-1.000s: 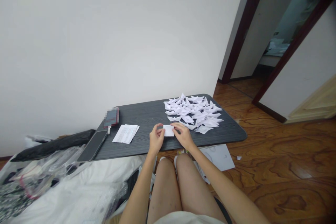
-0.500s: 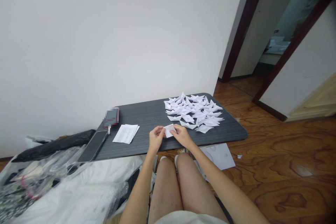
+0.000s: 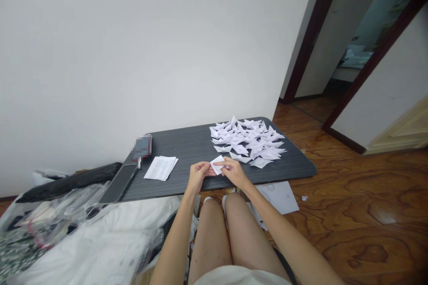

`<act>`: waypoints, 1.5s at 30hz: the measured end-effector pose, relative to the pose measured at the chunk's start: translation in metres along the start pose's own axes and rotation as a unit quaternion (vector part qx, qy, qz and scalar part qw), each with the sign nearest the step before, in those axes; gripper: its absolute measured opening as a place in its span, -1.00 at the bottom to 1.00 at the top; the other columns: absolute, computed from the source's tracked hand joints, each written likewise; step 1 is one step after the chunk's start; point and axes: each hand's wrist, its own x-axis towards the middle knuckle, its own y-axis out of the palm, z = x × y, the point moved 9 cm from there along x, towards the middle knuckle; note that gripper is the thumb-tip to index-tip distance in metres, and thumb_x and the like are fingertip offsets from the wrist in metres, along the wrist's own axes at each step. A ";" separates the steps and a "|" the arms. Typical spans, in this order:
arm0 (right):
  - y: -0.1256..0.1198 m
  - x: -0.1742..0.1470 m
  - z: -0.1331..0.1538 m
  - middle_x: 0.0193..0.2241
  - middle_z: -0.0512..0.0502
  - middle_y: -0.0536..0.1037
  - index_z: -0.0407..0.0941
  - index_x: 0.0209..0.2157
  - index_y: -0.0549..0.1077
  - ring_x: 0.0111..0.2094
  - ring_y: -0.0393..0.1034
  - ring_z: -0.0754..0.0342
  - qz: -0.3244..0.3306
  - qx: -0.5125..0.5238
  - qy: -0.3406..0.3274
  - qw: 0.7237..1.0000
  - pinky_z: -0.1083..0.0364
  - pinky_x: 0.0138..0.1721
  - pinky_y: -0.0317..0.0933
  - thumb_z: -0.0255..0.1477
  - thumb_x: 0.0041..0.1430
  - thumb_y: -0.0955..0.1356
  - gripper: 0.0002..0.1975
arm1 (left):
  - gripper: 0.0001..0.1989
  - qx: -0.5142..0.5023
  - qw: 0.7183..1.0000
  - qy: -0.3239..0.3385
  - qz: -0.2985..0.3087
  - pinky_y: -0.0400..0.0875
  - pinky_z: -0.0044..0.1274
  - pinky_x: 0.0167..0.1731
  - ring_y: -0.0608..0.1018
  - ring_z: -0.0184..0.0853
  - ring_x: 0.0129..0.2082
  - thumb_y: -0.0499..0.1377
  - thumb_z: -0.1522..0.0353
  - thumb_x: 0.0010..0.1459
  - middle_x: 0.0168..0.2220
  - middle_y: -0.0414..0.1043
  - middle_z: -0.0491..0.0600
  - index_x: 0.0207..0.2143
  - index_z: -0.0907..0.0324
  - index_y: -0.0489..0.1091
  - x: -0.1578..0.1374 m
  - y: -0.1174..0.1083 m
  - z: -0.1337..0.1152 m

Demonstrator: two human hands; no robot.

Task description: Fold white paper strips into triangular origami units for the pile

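A small folded white paper (image 3: 217,165) is held between my two hands, just above the near edge of the dark table (image 3: 187,147). My left hand (image 3: 199,173) pinches its left corner between thumb and fingers. On the other side my right hand (image 3: 233,171) grips the right part, thumb laid across the front. The paper stands with one corner up, like a diamond. Right behind my right hand spreads a cluster of folded paper boats (image 3: 249,140), several deep. To the left lies a stack of printed paper sheets (image 3: 161,168).
A dark flat panel (image 3: 119,182) lies at the table's left end, near a partly blurred dark object with a red edge (image 3: 144,146). White bedding and plastic bags (image 3: 96,236) fill the lower left. A white sheet (image 3: 278,197) lies on the wooden floor.
The folded paper has turned from lying nearly level to a diamond with one corner up. My fingers have shifted on it. The boats and the stack stay where they were.
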 end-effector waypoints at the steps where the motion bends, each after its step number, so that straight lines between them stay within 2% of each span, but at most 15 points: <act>1: 0.000 -0.001 0.001 -0.43 -0.04 0.33 -0.11 -0.28 0.49 -0.59 0.23 0.26 0.002 -0.011 -0.004 1.000 0.25 -0.61 0.13 -0.58 -0.03 0.20 -0.69 | -0.72 -0.007 1.000 -0.007 0.002 0.41 -0.50 -0.53 0.48 -0.34 -0.61 0.23 0.25 -0.20 -0.62 0.45 0.00 -0.52 0.33 0.38 0.000 0.000 0.001; 8: 0.000 -0.004 0.017 -0.44 -0.06 0.37 -0.09 -0.32 0.51 -0.41 0.26 0.15 0.006 -0.115 -0.070 0.991 0.20 -0.42 0.16 -0.61 -0.02 0.21 -0.69 | -0.74 -0.028 0.998 -0.048 0.005 0.42 -0.48 -0.51 0.49 -0.33 -0.61 0.25 0.29 -0.24 -0.62 0.46 0.03 -0.55 0.34 0.39 -0.002 0.000 0.005; 17: 0.004 -0.007 0.023 -0.44 -0.06 0.32 -0.09 -0.31 0.50 -0.42 0.24 0.15 0.036 -0.158 -0.115 0.980 0.19 -0.41 0.13 -0.69 -0.08 0.16 -0.60 | -0.66 -0.034 0.997 -0.066 0.017 0.43 -0.44 -0.42 0.52 -0.30 -0.54 0.29 0.26 -0.30 -0.57 0.47 0.03 -0.50 0.35 0.39 -0.003 0.000 0.011; 25: 0.006 -0.008 0.023 -0.43 -0.06 0.32 -0.09 -0.31 0.49 -0.41 0.23 0.15 0.057 -0.156 -0.121 0.979 0.18 -0.40 0.14 -0.71 -0.10 0.15 -0.58 | -0.72 -0.028 0.997 -0.067 0.021 0.43 -0.47 -0.38 0.52 -0.32 -0.53 0.30 0.31 -0.29 -0.58 0.47 -0.02 -0.52 0.34 0.38 -0.003 0.001 0.012; 28: 0.003 -0.009 0.022 -0.43 -0.06 0.32 -0.11 -0.35 0.50 -0.41 0.24 0.15 0.053 -0.138 -0.099 0.984 0.17 -0.40 0.14 -0.68 -0.10 0.17 -0.63 | -0.72 0.001 0.998 -0.051 0.021 0.43 -0.44 -0.37 0.52 -0.30 -0.52 0.29 0.31 -0.27 -0.57 0.47 -0.01 -0.50 0.34 0.39 -0.004 0.002 0.009; 30: -0.001 -0.007 0.018 -0.42 -0.07 0.34 -0.14 -0.36 0.50 -0.41 0.25 0.15 0.053 -0.087 -0.062 0.993 0.18 -0.42 0.15 -0.63 -0.07 0.19 -0.69 | -0.72 0.022 0.999 -0.030 0.016 0.44 -0.43 -0.36 0.52 -0.29 -0.52 0.27 0.30 -0.25 -0.56 0.48 -0.01 -0.49 0.34 0.39 -0.005 0.003 0.005; 33: 0.000 -0.004 0.005 -0.43 -0.06 0.38 -0.16 -0.24 0.42 -0.52 0.25 0.19 0.072 0.029 0.020 0.997 0.21 -0.54 0.15 -0.50 0.01 0.20 -0.73 | -0.71 0.055 0.998 0.002 0.014 0.45 -0.43 -0.36 0.52 -0.29 -0.53 0.24 0.26 -0.21 -0.55 0.48 0.00 -0.48 0.34 0.39 -0.007 0.007 -0.001; 36: 0.003 -0.002 -0.009 -0.51 -0.02 0.40 -0.15 -0.10 0.27 -0.64 0.22 0.23 0.072 0.095 0.082 0.989 0.24 -0.66 0.12 -0.39 0.01 0.26 -0.63 | -0.70 0.078 0.996 0.033 0.019 0.45 -0.43 -0.37 0.53 -0.28 -0.51 0.21 0.24 -0.16 -0.54 0.48 0.02 -0.46 0.34 0.39 -0.011 0.010 -0.005; 39: 0.004 -0.002 -0.017 -0.55 0.02 0.40 -0.13 -0.06 0.19 -0.70 0.22 0.25 0.062 0.111 0.109 0.986 0.26 -0.72 0.07 -0.39 -0.06 0.31 -0.53 | -0.69 0.084 0.995 0.051 0.021 0.46 -0.43 -0.38 0.53 -0.27 -0.50 0.19 0.24 -0.13 -0.52 0.48 0.03 -0.43 0.35 0.38 -0.013 0.010 -0.006; 42: 0.003 -0.001 -0.020 -0.55 0.04 0.41 -0.12 -0.07 0.21 -0.70 0.23 0.26 0.054 0.132 0.117 0.983 0.26 -0.72 0.07 -0.43 -0.12 0.35 -0.49 | -0.70 0.087 0.995 0.054 0.022 0.47 -0.43 -0.39 0.53 -0.27 -0.50 0.18 0.24 -0.12 -0.52 0.49 0.03 -0.42 0.35 0.38 -0.014 0.010 -0.006; 45: 0.000 -0.001 -0.023 -0.59 0.05 0.42 -0.15 -0.13 0.27 -0.69 0.25 0.25 0.048 0.165 0.130 0.977 0.25 -0.69 0.07 -0.42 -0.13 0.36 -0.55 | -0.70 0.085 0.995 0.053 0.011 0.47 -0.43 -0.37 0.53 -0.27 -0.50 0.19 0.25 -0.13 -0.51 0.49 0.02 -0.41 0.34 0.39 -0.015 0.008 -0.008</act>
